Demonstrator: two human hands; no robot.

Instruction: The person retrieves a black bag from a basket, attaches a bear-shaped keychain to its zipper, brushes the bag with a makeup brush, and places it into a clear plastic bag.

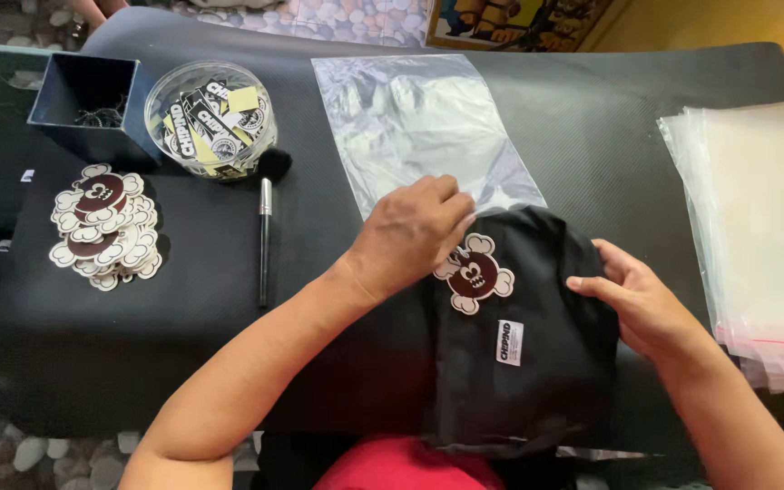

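Black table [338, 363] carries everything. Folded black garment [537, 363] sits near your edge, its top lapping the clear bag [419, 118] (bag stack [764, 227] off right). Your left hand [410, 234] pinches the garment's top edge beside the skull sticker [475, 274]; right hand [641, 304] grips its right side. Black pen [265, 240] lies left.

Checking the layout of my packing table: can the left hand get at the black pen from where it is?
Probably yes: the left hand rests on the folded black garment, and only bare mat separates it from the black pen.
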